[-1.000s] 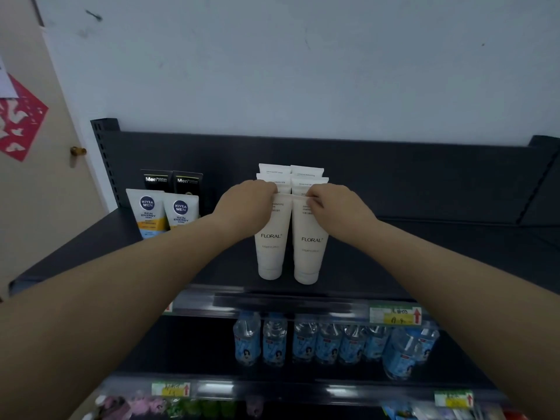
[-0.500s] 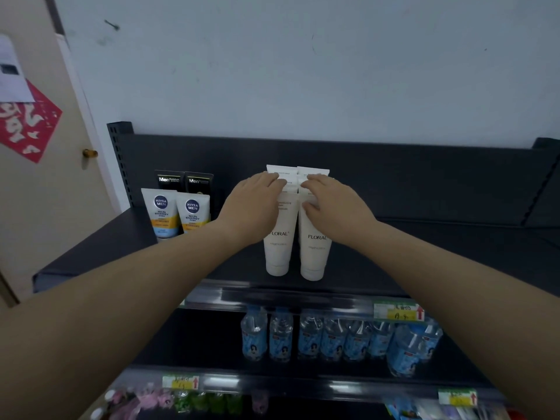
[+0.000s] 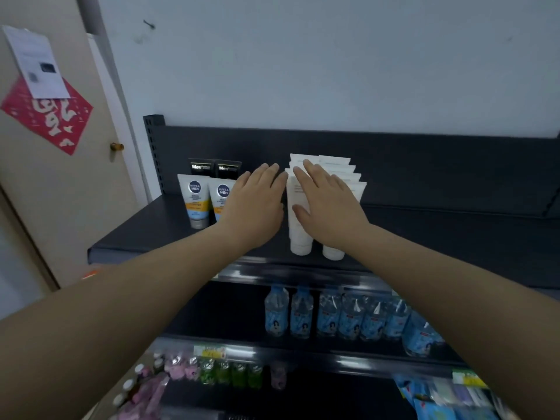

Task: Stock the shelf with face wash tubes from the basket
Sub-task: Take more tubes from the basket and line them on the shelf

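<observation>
At the centre of the frame, white face wash tubes are squared up on the top shelf by the left hand and right hand, fingers spread flat and grasping nothing, so more tubes are likely to be needed from the unseen basket.

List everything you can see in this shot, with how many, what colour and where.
white tubes: two rows, exact count unclear, top shelf centre
blue-and-orange tubes: two, white, top shelf left
black tubes: two, behind those
top shelf: one, black
water bottles: at least six, clear with blue labels, middle shelf
small bottles: several, pink and green, bottom shelf
door: one, beige, left
red paper: one, on door
white sheet: one, on door
left hand: open, flat, beside white tubes
right hand: open, flat on white tubes
</observation>
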Action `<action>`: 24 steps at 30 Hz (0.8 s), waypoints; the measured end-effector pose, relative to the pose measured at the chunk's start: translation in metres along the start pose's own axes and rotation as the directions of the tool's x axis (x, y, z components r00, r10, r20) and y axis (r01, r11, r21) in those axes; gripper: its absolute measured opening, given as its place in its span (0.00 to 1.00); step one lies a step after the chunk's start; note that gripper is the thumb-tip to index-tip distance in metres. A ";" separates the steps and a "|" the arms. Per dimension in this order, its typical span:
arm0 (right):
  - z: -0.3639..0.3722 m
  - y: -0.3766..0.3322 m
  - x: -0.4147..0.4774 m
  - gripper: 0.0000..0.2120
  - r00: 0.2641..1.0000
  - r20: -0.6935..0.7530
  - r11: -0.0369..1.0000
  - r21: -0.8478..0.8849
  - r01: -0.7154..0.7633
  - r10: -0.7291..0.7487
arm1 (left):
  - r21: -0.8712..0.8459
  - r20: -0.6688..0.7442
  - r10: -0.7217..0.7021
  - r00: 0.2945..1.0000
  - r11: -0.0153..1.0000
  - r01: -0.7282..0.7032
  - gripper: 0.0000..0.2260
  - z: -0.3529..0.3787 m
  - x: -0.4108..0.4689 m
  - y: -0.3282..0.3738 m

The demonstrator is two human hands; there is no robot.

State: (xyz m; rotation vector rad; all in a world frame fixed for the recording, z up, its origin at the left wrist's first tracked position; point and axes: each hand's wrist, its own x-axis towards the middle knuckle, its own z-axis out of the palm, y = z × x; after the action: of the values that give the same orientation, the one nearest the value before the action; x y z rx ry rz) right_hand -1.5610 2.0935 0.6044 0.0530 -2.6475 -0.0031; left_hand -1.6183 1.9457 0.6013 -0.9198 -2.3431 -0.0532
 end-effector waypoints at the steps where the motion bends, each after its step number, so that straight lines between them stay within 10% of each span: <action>1: 0.002 -0.006 -0.001 0.32 1.000 0.004 1.000 0.008 0.000 0.000 | 0.006 0.005 -0.011 1.000 1.000 0.011 0.26 -0.001 -0.006 -0.003; 24: 0.114 -0.177 -0.075 0.34 0.940 0.207 0.959 0.143 0.246 -0.272 | 0.070 0.190 -0.349 0.918 0.937 0.342 0.28 0.045 -0.228 -0.062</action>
State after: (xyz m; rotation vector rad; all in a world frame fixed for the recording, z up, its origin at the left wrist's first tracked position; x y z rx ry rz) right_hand -1.5424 1.9188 0.4659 0.4666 -2.8430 0.0587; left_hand -1.5510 1.7720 0.4486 -0.5016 -2.6615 -0.0640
